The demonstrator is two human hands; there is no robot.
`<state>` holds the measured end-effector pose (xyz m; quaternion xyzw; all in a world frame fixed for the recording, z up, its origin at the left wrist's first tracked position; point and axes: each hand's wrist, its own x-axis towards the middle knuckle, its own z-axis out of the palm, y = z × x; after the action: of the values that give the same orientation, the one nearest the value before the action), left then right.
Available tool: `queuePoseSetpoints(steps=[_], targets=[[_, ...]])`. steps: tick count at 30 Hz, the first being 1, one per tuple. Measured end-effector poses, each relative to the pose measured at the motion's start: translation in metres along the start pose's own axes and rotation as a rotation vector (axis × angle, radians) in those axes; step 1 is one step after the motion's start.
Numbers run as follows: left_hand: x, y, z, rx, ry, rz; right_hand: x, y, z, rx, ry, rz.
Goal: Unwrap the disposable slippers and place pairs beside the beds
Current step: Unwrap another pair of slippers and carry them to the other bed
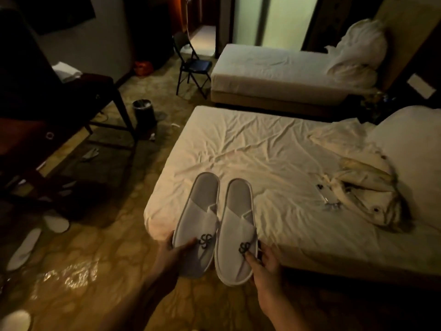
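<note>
Left hand (170, 256) grips left slipper (198, 218), right hand (265, 263) grips right slipper (236, 230); side by side, toes toward camera, heels toward bed (274, 149). Dark swirl logos, unreadable.

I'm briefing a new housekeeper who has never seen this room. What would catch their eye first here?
First, the pair of white slippers held side by side low in the middle, toes toward the camera, one in the left hand and one in the right hand, over the corner of the near bed with its crumpled sheet. Next, loose slippers scattered on the floor at far left, and the far bed behind.
</note>
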<state>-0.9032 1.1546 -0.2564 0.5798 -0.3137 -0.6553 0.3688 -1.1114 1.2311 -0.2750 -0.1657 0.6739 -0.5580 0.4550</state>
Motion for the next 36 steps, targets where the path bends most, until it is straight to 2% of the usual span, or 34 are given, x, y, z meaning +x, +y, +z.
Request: queuePoseSetpoints(steps=[6,16,26,31,36], targets=[[-0.042,-0.052,-0.013,-0.002,0.031,-0.119,-0.041,0.04,-0.025,-0.037,-0.026,0.062],[-0.053,-0.064,-0.017,-0.075,-0.022,-0.299,-0.048,0.044,-0.039,-0.099,-0.032,0.096],[-0.044,-0.089,-0.017,-0.049,-0.099,-0.317,-0.042,0.061,-0.056,-0.121,0.032,0.165],[-0.033,-0.1,0.008,-0.019,-0.123,-0.293,-0.031,0.053,-0.08,-0.084,0.046,0.188],[-0.033,-0.106,0.045,-0.03,-0.08,-0.248,-0.004,0.042,-0.121,-0.056,-0.086,0.308]])
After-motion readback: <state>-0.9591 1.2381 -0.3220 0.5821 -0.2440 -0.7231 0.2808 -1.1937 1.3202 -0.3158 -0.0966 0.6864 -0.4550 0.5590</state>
